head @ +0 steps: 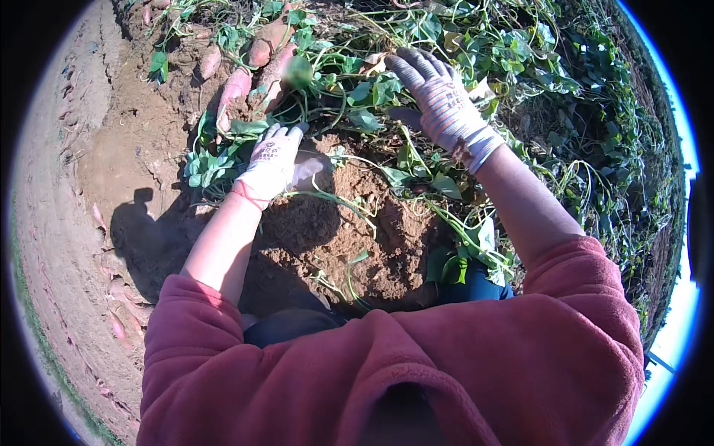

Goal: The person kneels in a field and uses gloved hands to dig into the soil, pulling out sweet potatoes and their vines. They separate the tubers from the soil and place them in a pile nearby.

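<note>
My left hand (275, 157), in a pale work glove, lies palm down over leaves and loose soil. Its fingers are extended, with the thumb out to the side, just below a pink sweet potato (235, 92) and a soil-caked one (275, 78). Over the sweet potato vines (371, 92) is my right hand (438, 92), in a striped glove with a dark-coated palm. Its fingers are stretched out and the thumb stands apart; no grip on anything is visible. Both palms are hidden.
More sweet potatoes (271, 40) lie beyond my left hand, one smaller (210, 62). Crumbly dug soil (357, 223) is before my knees. Dense vines (591, 111) cover the right side. Further sweet potatoes (118, 328) lie on the bare ground (134, 128) at left.
</note>
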Demonstrator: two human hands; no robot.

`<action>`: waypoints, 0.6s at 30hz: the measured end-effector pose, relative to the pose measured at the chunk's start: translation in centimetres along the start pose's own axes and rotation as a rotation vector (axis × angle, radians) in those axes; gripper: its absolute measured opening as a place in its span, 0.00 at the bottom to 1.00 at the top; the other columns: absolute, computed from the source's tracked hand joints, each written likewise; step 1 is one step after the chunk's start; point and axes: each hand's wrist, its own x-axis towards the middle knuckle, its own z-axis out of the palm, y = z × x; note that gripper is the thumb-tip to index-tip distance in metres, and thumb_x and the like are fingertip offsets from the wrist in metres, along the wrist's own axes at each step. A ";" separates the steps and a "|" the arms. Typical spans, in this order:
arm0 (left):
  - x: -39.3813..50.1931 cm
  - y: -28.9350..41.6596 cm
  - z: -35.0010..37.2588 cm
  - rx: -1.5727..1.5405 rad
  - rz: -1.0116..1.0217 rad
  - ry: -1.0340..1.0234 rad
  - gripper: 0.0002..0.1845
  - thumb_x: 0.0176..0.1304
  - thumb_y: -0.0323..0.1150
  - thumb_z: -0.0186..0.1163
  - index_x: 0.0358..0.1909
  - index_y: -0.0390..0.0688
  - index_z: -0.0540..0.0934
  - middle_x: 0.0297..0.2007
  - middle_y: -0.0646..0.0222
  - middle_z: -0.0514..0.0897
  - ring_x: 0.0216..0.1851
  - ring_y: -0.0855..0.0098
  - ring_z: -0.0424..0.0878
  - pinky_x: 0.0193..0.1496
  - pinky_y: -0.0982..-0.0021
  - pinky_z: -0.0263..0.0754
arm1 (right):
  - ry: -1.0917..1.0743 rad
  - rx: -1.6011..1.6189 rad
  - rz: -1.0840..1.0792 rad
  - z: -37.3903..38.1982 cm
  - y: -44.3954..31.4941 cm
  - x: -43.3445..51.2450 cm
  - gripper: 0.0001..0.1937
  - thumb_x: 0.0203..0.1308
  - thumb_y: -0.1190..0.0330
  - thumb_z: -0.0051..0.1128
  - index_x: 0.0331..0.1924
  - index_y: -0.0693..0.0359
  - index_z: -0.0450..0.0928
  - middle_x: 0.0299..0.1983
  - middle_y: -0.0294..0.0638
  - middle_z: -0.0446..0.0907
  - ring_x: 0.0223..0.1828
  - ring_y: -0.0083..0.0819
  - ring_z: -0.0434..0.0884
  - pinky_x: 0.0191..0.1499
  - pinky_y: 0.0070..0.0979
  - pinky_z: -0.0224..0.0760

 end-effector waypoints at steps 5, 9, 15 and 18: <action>2.2 1.1 3.8 0.231 0.033 -0.171 0.25 0.52 0.44 0.66 0.50 0.43 0.76 0.54 0.55 0.73 0.62 0.52 0.64 0.58 0.52 0.67 | -0.458 -0.179 0.476 12.7 -2.7 1.7 0.39 0.60 0.63 0.57 0.73 0.50 0.49 0.69 0.53 0.59 0.69 0.56 0.60 0.59 0.62 0.61; -0.7 1.0 2.5 0.208 0.070 -0.255 0.25 0.48 0.55 0.67 0.40 0.46 0.81 0.43 0.62 0.81 0.52 0.58 0.74 0.55 0.54 0.67 | -0.491 -0.226 0.247 12.0 -0.8 1.6 0.25 0.67 0.72 0.41 0.67 0.49 0.60 0.56 0.49 0.75 0.59 0.52 0.73 0.55 0.39 0.74; -16.3 -2.6 6.6 0.268 -0.084 -0.861 0.20 0.56 0.49 0.60 0.44 0.47 0.82 0.49 0.62 0.81 0.57 0.62 0.75 0.61 0.58 0.64 | -0.065 -0.245 0.281 0.8 16.3 2.8 0.18 0.56 0.77 0.55 0.51 0.51 0.76 0.48 0.46 0.80 0.50 0.44 0.80 0.49 0.38 0.75; -25.7 -5.8 8.5 0.125 -0.216 -0.967 0.18 0.58 0.40 0.60 0.50 0.47 0.81 0.55 0.60 0.79 0.60 0.58 0.73 0.63 0.58 0.64 | -0.055 -0.181 0.784 -6.4 14.0 2.7 0.15 0.56 0.63 0.56 0.45 0.60 0.83 0.43 0.51 0.84 0.44 0.38 0.83 0.49 0.33 0.74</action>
